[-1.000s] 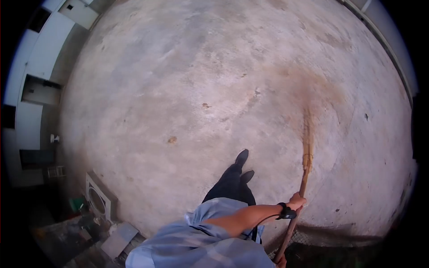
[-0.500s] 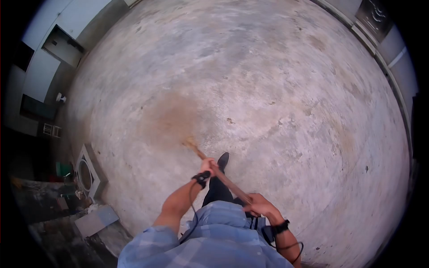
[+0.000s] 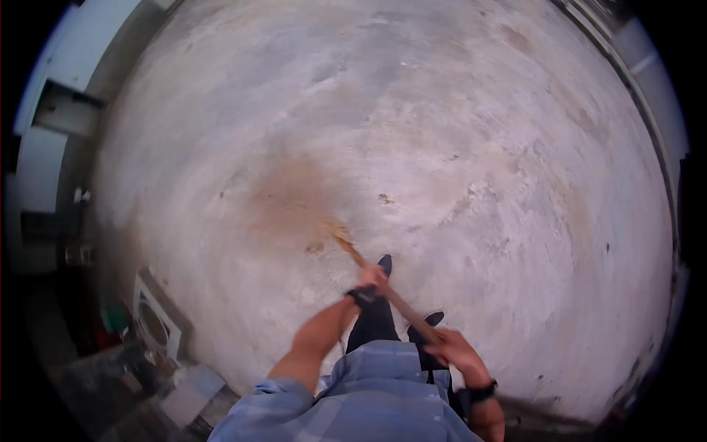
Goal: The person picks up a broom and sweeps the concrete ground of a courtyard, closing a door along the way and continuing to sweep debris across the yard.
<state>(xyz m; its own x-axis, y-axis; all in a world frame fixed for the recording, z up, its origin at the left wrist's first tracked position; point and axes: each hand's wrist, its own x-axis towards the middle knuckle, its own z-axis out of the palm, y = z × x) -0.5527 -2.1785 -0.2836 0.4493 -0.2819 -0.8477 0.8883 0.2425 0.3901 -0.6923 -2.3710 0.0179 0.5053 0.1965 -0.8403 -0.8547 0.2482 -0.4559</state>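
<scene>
The broom (image 3: 406, 310) lies diagonally in front of the body, between and within both hands. The left hand (image 3: 373, 278) grasps the handle at the forward position, nearer the bristles. The right hand (image 3: 458, 349) grasps the handle at the rear position, near its upper end and beside the right hip. A bare length of handle runs between the two hands; a shorter length extends forward of the left hand to the bristles (image 3: 298, 197).

The bristles are located ahead and to the left of both hands, above or against the concrete floor (image 3: 479, 110). They appear as a brown blur; contact with the floor cannot be determined. Individual finger positions are also blurred.

A dark band is fitted at each wrist. One shoe (image 3: 385, 264) is just beyond the left hand; the other shoe (image 3: 434, 318) is just forward of the right hand. A pale square frame (image 3: 174, 340) with a round hole stands at the left, well apart from the hands.
</scene>
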